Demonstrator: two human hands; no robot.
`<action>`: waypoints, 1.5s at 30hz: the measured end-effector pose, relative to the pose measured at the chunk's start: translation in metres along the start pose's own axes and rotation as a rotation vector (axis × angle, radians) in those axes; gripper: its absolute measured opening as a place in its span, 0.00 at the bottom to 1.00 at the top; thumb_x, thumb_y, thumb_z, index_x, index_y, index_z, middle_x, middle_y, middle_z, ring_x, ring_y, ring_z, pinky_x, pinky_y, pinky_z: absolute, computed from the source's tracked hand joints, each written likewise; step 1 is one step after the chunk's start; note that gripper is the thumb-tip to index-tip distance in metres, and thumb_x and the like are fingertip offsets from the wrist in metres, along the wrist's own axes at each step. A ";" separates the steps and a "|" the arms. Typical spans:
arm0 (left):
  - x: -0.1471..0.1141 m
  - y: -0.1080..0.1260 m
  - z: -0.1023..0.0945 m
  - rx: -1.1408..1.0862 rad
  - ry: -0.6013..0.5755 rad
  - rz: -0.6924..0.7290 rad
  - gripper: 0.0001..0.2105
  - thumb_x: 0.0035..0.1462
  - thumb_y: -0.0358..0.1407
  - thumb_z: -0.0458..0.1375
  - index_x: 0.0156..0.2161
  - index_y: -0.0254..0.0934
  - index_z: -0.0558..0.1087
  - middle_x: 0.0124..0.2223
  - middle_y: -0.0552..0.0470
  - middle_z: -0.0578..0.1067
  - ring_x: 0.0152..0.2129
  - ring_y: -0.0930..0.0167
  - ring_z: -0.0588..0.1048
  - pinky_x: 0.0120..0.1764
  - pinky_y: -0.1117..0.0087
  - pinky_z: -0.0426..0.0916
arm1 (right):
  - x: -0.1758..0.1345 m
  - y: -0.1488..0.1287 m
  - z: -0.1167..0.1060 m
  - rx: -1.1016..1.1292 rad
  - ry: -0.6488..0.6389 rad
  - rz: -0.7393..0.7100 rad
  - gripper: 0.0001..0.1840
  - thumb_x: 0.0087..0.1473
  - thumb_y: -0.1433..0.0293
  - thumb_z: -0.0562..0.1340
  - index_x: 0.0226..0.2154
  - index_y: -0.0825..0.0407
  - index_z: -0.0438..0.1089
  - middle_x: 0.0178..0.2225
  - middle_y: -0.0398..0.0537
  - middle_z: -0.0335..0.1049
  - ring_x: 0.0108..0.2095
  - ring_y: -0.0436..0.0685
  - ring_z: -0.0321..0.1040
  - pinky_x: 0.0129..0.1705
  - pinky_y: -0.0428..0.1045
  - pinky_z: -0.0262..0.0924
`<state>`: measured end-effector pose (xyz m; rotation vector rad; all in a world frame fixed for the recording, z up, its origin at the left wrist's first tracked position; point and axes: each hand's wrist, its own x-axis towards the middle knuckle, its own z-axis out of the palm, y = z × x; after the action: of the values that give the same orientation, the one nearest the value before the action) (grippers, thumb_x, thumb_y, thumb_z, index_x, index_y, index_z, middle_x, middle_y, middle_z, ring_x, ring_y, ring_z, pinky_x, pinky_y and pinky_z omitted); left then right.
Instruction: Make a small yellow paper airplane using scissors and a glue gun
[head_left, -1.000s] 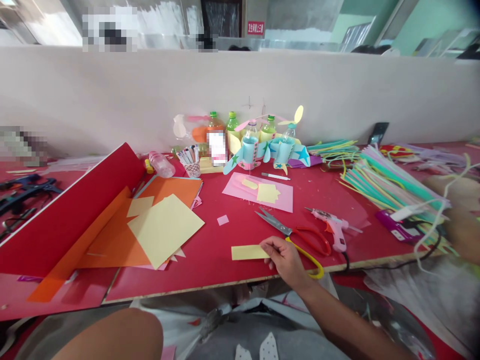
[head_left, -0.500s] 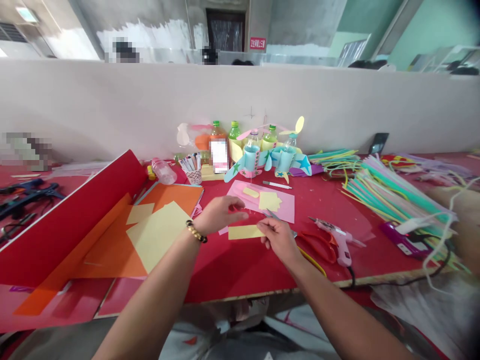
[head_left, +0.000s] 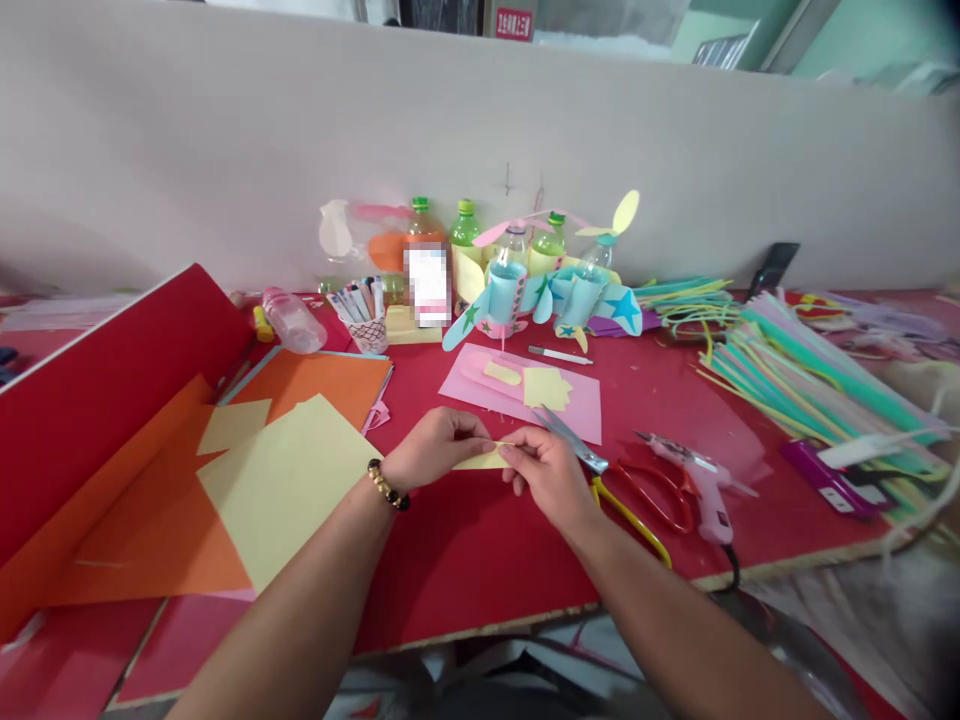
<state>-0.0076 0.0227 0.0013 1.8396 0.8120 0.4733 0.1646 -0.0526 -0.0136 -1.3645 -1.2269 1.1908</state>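
A pale yellow paper strip [head_left: 480,461] is held between my two hands above the red tabletop. My left hand [head_left: 439,445], with a beaded bracelet at the wrist, pinches it from the left. My right hand [head_left: 546,467] grips its right end, thumb and fingers closed. Beyond them, a stack of small yellow paper pieces [head_left: 547,388] and a rounded yellow strip lie on a pink sheet [head_left: 465,388]. Scissors [head_left: 574,437] with one yellow and one red handle rest just right of my right hand.
A pink glue gun [head_left: 709,495] lies right of the scissors. Paper-decorated bottle planes [head_left: 510,290] and a cup of markers [head_left: 367,333] stand at the back. Yellow sheets [head_left: 292,490] and orange sheets [head_left: 150,540] cover the left. Bundled pipe cleaners [head_left: 832,390] lie right, near a purple power strip [head_left: 832,480].
My left hand has closed onto the yellow paper strip, which my right hand alone held before. The strip now shows less between the hands. The head view has tilted down.
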 end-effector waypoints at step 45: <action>0.012 -0.027 0.005 -0.244 0.085 -0.071 0.19 0.50 0.50 0.59 0.25 0.32 0.68 0.20 0.57 0.61 0.16 0.80 0.55 0.18 0.78 0.49 | 0.030 -0.025 -0.108 -0.719 0.163 -0.350 0.14 0.54 0.61 0.60 0.40 0.52 0.72 0.35 0.50 0.75 0.34 0.56 0.71 0.36 0.50 0.65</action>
<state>-0.0040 0.0349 -0.0258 1.5699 0.8350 0.5817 0.2706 -0.0234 0.0203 -1.6136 -1.7731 0.3824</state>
